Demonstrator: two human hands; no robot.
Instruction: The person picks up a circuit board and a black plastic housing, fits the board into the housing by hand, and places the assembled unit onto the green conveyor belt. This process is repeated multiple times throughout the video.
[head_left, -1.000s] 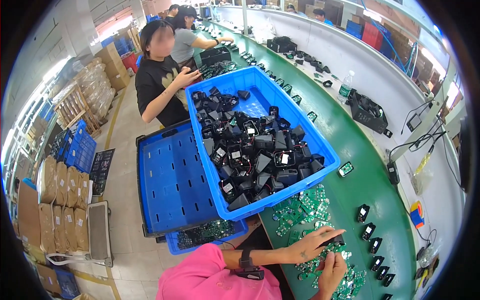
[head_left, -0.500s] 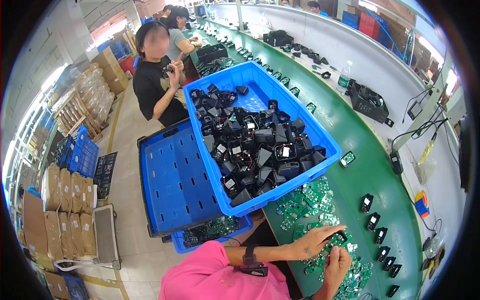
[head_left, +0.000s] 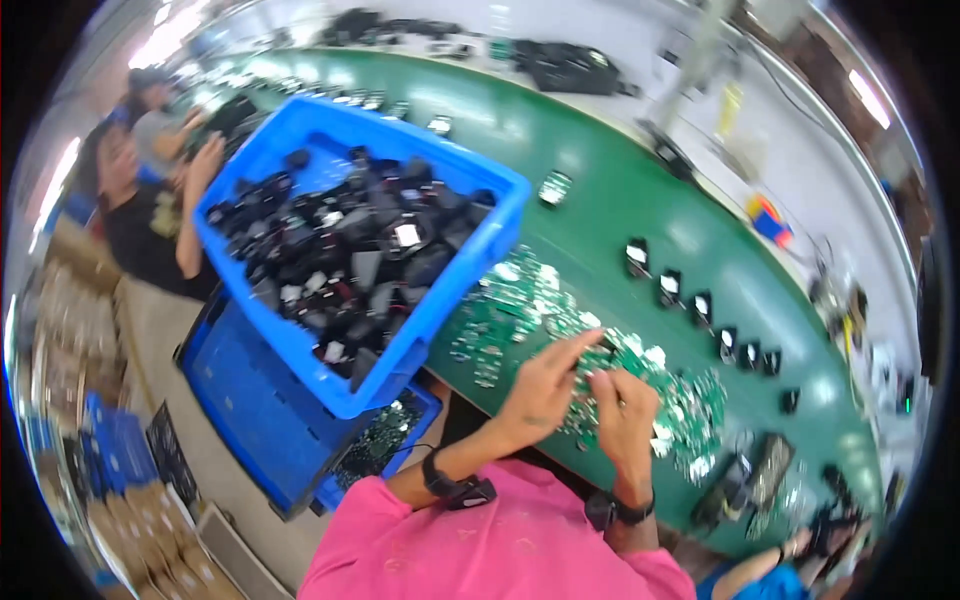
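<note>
Blue bin (head_left: pixel 450 290) stands beside blurred green pieces (head_left: pixel 688 408), probably circuit boards.

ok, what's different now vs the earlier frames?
The head view swung right: the blue tub sits further left in the picture, and a co-worker in blue now shows at lower right. Blur leaves any change of grip unclear. Unchanged: left hand and right hand close together over the green circuit boards; seven black housings lined up on the bench.

Factory workshop, long green workbench (head_left: pixel 610 215), circuit boards (head_left: pixel 690 410) (heaped loose), co-workers (head_left: pixel 140 235) alongside
</note>
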